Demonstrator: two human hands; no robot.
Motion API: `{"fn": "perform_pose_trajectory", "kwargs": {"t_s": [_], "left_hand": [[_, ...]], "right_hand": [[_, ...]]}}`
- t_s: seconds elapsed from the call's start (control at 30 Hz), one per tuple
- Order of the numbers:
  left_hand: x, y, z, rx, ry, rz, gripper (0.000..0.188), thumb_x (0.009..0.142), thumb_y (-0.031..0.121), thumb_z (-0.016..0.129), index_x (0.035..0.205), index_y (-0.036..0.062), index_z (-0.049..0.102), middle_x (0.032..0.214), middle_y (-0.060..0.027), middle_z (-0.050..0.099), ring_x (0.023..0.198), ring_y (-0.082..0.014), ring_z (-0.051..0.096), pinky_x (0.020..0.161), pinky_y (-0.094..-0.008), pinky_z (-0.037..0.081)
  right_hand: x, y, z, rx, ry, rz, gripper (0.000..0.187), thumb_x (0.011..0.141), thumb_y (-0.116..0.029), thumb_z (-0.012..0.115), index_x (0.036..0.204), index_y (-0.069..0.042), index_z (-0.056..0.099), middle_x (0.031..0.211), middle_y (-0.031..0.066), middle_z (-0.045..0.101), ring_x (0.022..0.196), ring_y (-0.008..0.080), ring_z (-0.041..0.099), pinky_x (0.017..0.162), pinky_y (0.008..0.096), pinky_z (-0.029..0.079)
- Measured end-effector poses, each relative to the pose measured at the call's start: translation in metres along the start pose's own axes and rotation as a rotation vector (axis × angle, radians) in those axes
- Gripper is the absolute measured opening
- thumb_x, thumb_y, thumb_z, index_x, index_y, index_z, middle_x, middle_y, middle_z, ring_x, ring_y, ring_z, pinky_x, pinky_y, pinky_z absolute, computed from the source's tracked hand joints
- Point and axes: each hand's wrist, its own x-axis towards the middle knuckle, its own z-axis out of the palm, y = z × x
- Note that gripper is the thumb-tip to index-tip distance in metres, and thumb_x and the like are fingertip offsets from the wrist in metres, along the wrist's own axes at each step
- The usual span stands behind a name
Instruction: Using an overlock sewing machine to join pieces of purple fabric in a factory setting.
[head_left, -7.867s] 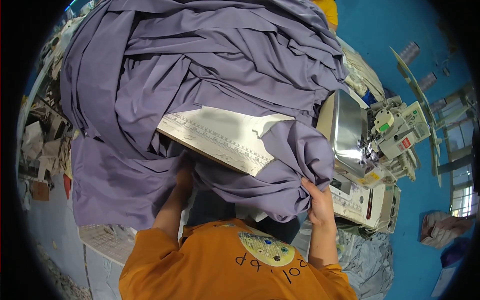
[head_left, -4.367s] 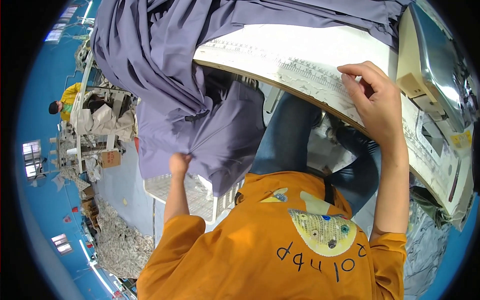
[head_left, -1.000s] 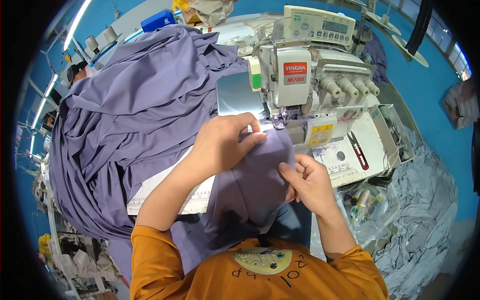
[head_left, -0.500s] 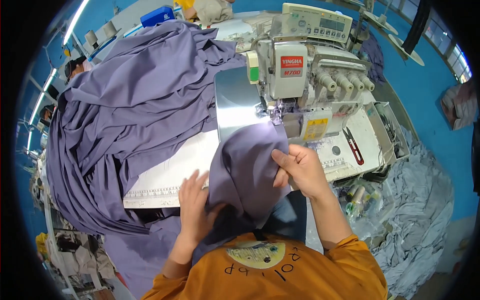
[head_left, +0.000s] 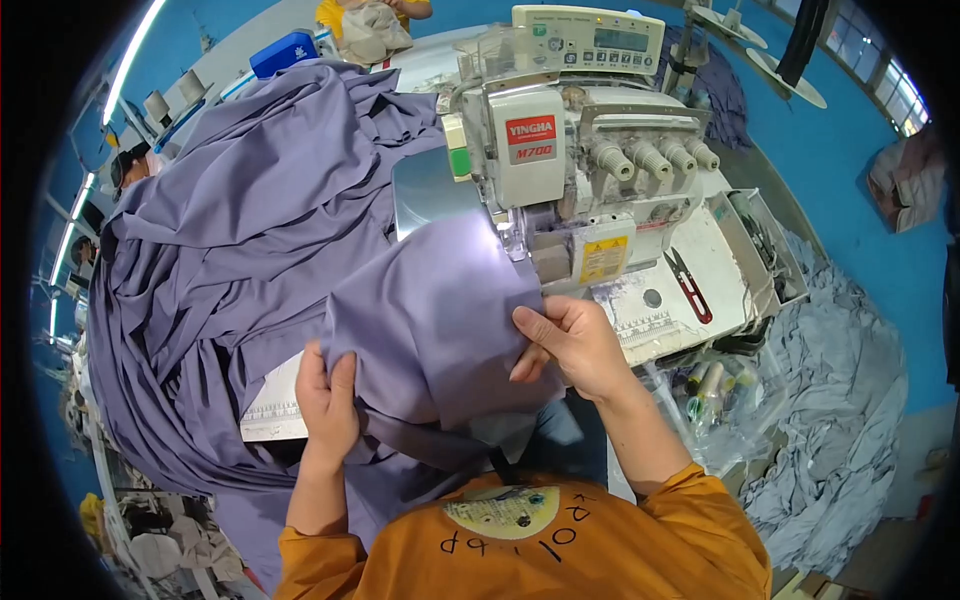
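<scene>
A piece of purple fabric (head_left: pixel 430 320) lies spread in front of an overlock sewing machine (head_left: pixel 570 170), its far edge under the lit presser foot (head_left: pixel 510 238). My left hand (head_left: pixel 328 400) grips the fabric's left edge, thumb on top and fingers partly hidden. With the thumb and fingers of my right hand (head_left: pixel 570 345), I pinch its right edge just below the needle area. Left of the machine, a large heap of the same purple fabric (head_left: pixel 240 200) covers the table and hangs over its front.
Red-handled thread snips (head_left: pixel 690 288) and a dark round disc (head_left: pixel 652 298) lie on the machine bed's right side. A tray of tools (head_left: pixel 765 245) borders it. Below are a plastic bag with thread spools (head_left: pixel 708 400) and piled grey fabric (head_left: pixel 825 400). Another person's hand (head_left: pixel 408 8) shows at the back.
My left hand has moved left and closed on the fabric, which is now spread wider and flatter. My right hand keeps its pinch. The whole view has shifted slightly.
</scene>
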Motion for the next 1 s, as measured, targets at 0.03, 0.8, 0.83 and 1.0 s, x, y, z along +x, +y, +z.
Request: {"fn": "perform_pose_trajectory", "kwargs": {"t_s": [0.03,0.8,0.83,1.0], "left_hand": [[0.008,0.002,-0.003,0.039,-0.007,-0.003,0.016,0.096,0.009,0.053,0.106,-0.0025,0.056,0.091,-0.0051,0.059,0.084,-0.0113,0.051,0.079,-0.0242,0.041],[0.209,0.037,-0.014,0.376,0.023,0.315,0.024,0.095,0.022,0.059,0.101,-0.0009,0.060,0.085,-0.0039,0.062,0.081,-0.0083,0.052,0.078,-0.0230,0.042],[0.213,0.042,-0.013,0.360,0.015,0.339,0.025,0.095,0.023,0.058,0.103,-0.0008,0.060,0.087,-0.0061,0.062,0.082,-0.0097,0.054,0.079,-0.0238,0.043],[0.251,0.053,-0.014,0.451,0.036,0.421,0.029,0.095,0.026,0.058,0.104,-0.0012,0.061,0.088,-0.0074,0.063,0.082,-0.0112,0.056,0.079,-0.0247,0.043]], "right_hand": [[0.000,0.000,0.000,0.014,0.000,0.000,0.036,0.095,-0.031,0.062,0.091,0.005,0.062,0.072,0.0092,0.064,0.059,0.0183,0.068,0.051,0.0250,0.053],[-0.001,-0.003,0.002,0.027,0.018,0.034,0.034,0.095,-0.029,0.062,0.091,0.005,0.062,0.069,0.0083,0.064,0.060,0.0180,0.068,0.053,0.0251,0.054],[-0.001,-0.003,0.002,0.028,0.019,0.036,0.034,0.096,-0.029,0.062,0.092,0.005,0.062,0.069,0.0084,0.064,0.060,0.0183,0.068,0.053,0.0253,0.054],[-0.001,-0.004,0.002,0.026,0.028,0.044,0.034,0.096,-0.029,0.062,0.093,0.006,0.062,0.070,0.0090,0.064,0.060,0.0187,0.068,0.052,0.0257,0.055]]}}
